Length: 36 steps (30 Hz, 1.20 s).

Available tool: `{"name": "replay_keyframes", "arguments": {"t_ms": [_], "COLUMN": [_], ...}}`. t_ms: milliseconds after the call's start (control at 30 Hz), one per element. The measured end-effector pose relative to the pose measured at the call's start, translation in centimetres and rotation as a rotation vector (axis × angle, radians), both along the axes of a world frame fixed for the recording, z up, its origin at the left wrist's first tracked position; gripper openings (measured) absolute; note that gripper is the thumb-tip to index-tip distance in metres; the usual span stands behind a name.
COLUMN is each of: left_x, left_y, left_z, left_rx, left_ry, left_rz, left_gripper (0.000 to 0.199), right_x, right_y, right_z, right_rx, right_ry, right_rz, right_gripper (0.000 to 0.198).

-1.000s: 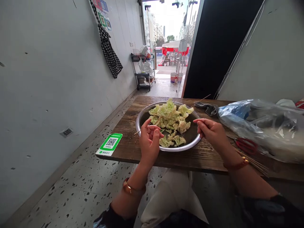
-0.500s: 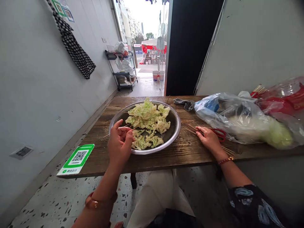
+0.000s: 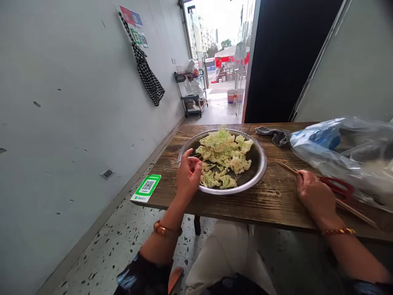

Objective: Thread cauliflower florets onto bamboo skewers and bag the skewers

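Observation:
A round metal basin [image 3: 259, 172] on the wooden table [image 3: 245, 205] holds a heap of pale green cauliflower florets [image 3: 225, 153], some threaded on thin bamboo skewers. My left hand [image 3: 188, 174] rests at the basin's near left rim, fingers pinched on a skewer that sticks out to the left. My right hand [image 3: 315, 196] lies on the table to the right of the basin, fingers on a bundle of loose bamboo skewers [image 3: 346, 203] beside red-handled scissors [image 3: 339, 186].
A clear plastic bag [image 3: 346, 153] with produce fills the table's right side, a grey cloth [image 3: 274, 135] behind the basin. A green QR sticker [image 3: 146, 187] marks the near left corner. A checked cloth [image 3: 149, 78] hangs on the left wall; a shelf cart [image 3: 192, 92] stands by the doorway.
My right hand left the basin's rim and moved right to the skewer bundle by the scissors. My left hand stayed at the basin's left rim with its skewer.

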<state>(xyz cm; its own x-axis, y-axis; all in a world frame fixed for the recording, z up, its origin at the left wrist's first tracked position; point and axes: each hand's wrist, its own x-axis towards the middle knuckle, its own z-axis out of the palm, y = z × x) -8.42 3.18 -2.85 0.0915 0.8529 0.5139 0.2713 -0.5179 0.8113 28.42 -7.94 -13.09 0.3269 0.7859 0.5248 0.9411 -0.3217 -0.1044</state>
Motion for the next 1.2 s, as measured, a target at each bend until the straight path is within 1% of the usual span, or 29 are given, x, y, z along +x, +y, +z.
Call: {"name": "replay_keyframes", "arguments": {"t_ms": [67, 133, 233, 300, 333, 433, 500, 600, 700, 800, 867, 933, 967, 1033, 1100, 1133, 1200], "left_x": [-0.1, -0.1, 0.0, 0.1, 0.2, 0.3, 0.2, 0.2, 0.1, 0.3, 0.9, 2.0, 2.6, 3.9, 4.8, 5.1, 5.4], "left_y": [-0.1, -0.1, -0.1, -0.1, -0.1, 0.0, 0.2, 0.5, 0.6, -0.2, -1.7, -3.7, -4.8, -7.0, -8.8, -9.4, -10.3], "left_z": [-0.1, -0.2, -0.1, 0.0, 0.1, 0.4, 0.4, 0.4, 0.6, 1.1, 1.6, 2.0, 2.1, 2.3, 2.4, 2.4, 2.4], "left_rx": [0.006, 0.011, 0.010, 0.007, 0.004, -0.017, -0.024, -0.007, 0.014, 0.079, 0.167, 0.218, 0.199, 0.109, -0.018, -0.076, -0.149], "left_ry": [0.016, 0.035, 0.044, 0.033, 0.025, 0.033, 0.059, 0.095, 0.098, 0.077, 0.071, 0.085, 0.082, 0.046, -0.027, -0.064, -0.142], "left_rz": [0.016, 0.025, 0.020, 0.018, 0.020, 0.023, 0.017, 0.001, 0.007, 0.071, 0.101, 0.047, 0.001, -0.138, -0.259, -0.307, -0.357], "left_gripper": [0.050, 0.050, 0.051, 0.052, 0.052, 0.054, 0.056, 0.054, 0.050, 0.044, 0.037, 0.024, 0.020, 0.015, 0.010, 0.010, 0.013], "right_x": [-0.5, -0.9, -1.4, -1.9, -2.3, -4.2, -5.6, -7.6, -9.0, -10.3, -11.2, -12.3, -12.8, -13.8, -14.6, -14.8, -15.2], "right_y": [-0.4, -0.7, -1.1, -1.4, -1.5, -1.9, -1.9, -2.1, -2.7, -3.5, -4.1, -4.6, -4.9, -5.5, -6.1, -6.4, -6.8], "right_z": [0.6, 1.1, 1.8, 2.5, 3.0, 4.7, 5.8, 7.1, 8.4, 9.5, 10.1, 10.5, 10.6, 10.7, 10.8, 10.8, 10.7], "right_rx": [0.026, 0.080, 0.189, 0.232, 0.245, 0.238, 0.246, 0.264, 0.229, 0.185, 0.173, 0.171, 0.171, 0.168, 0.169, 0.174, 0.186], "right_ry": [0.034, 0.072, 0.070, 0.059, 0.070, 0.136, 0.192, 0.284, 0.383, 0.469, 0.495, 0.495, 0.488, 0.464, 0.439, 0.428, 0.416], "right_rz": [-0.046, -0.066, -0.010, 0.025, 0.014, 0.059, 0.117, 0.181, 0.247, 0.315, 0.348, 0.380, 0.397, 0.430, 0.450, 0.454, 0.459], "right_gripper": [0.033, 0.033, 0.035, 0.036, 0.035, 0.034, 0.035, 0.036, 0.035, 0.032, 0.030, 0.029, 0.028, 0.028, 0.027, 0.027, 0.027]}}
